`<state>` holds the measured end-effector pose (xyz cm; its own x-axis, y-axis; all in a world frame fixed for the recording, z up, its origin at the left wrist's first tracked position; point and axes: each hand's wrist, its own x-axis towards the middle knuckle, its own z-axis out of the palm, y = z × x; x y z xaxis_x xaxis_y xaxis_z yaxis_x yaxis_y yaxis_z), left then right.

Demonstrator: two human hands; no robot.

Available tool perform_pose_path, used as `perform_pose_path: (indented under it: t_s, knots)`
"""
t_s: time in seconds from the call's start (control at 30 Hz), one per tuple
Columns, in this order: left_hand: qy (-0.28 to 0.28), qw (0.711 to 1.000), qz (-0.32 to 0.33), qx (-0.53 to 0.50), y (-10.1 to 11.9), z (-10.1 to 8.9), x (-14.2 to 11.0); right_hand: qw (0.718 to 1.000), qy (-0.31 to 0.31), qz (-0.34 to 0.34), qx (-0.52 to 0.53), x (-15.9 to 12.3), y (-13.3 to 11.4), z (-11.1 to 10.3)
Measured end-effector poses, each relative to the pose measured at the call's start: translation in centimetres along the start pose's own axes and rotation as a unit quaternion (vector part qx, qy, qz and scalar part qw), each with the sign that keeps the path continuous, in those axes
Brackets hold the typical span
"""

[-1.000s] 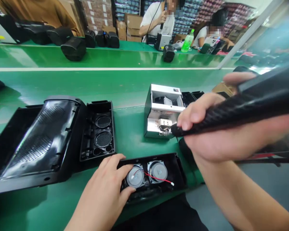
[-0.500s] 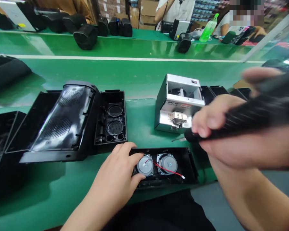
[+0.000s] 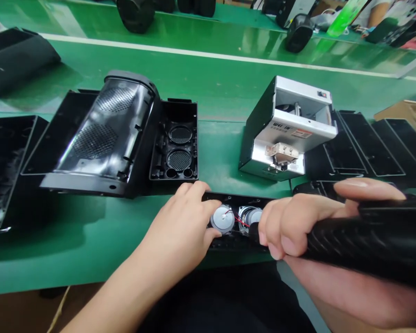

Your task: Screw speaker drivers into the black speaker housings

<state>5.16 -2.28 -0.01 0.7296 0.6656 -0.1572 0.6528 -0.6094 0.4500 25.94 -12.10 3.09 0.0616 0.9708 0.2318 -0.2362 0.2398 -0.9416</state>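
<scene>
A black speaker housing (image 3: pixel 256 200) lies lengthwise in front of me with two round speaker drivers in it. My left hand (image 3: pixel 190 217) is over its left end, thumb and forefinger closed about the left speaker driver (image 3: pixel 223 219). The other fingers are at the housing's far wall. In my right hand (image 3: pixel 294 226) is a black electric screwdriver (image 3: pixel 360 245), its nose pointing left and down at the right speaker driver (image 3: pixel 253 215). The bit's tip is hidden. Thin red wires (image 3: pixel 241 221) run between the drivers.
Behind the housing on the right stands a silver and black screw feeder (image 3: pixel 298 125). Left of it are a black box with two round grilles (image 3: pixel 175 159) and a glossy perforated speaker shell (image 3: pixel 97 134). More black housings (image 3: pixel 364 143) lie at the right. A green bottle (image 3: pixel 346 18) stands beyond.
The screwdriver in my right hand has come down and left from beside the screw feeder to the right driver. My left hand keeps its hold. The view has tilted down.
</scene>
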Motion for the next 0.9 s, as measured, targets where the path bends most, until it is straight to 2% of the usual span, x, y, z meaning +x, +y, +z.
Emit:
perform_pose_path:
  t_s: [0.17, 0.3, 0.43, 0.63, 0.77, 0.9]
  knots:
    - [-0.002, 1.000, 0.000, 0.005, 0.1, 0.0, -0.1, 1.000, -0.018, -0.006, -0.013, -0.2, 0.6, 0.2]
    - [0.004, 1.000, 0.005, 0.003, 0.1, 0.1, -0.1, 0.997, 0.049, -0.046, -0.039, -0.2, 1.3, 1.6]
    - [0.009, 1.000, 0.007, 0.005, 0.0, 0.3, -0.2, 0.993, 0.078, -0.080, -0.044, 0.1, 1.9, 3.0]
    - [0.016, 1.000, 0.007, -0.001, 0.1, 0.4, -0.6, 0.992, 0.033, -0.098, -0.075, -0.2, 2.4, 3.7]
    - [0.024, 1.000, 0.011, -0.008, 0.1, 0.4, -0.9, 0.994, -0.003, -0.108, -0.036, -0.9, 3.3, 3.4]
    - [0.040, 0.999, 0.012, -0.005, 0.0, 0.6, -1.1, 0.995, 0.022, -0.091, -0.015, -1.5, 4.8, 3.7]
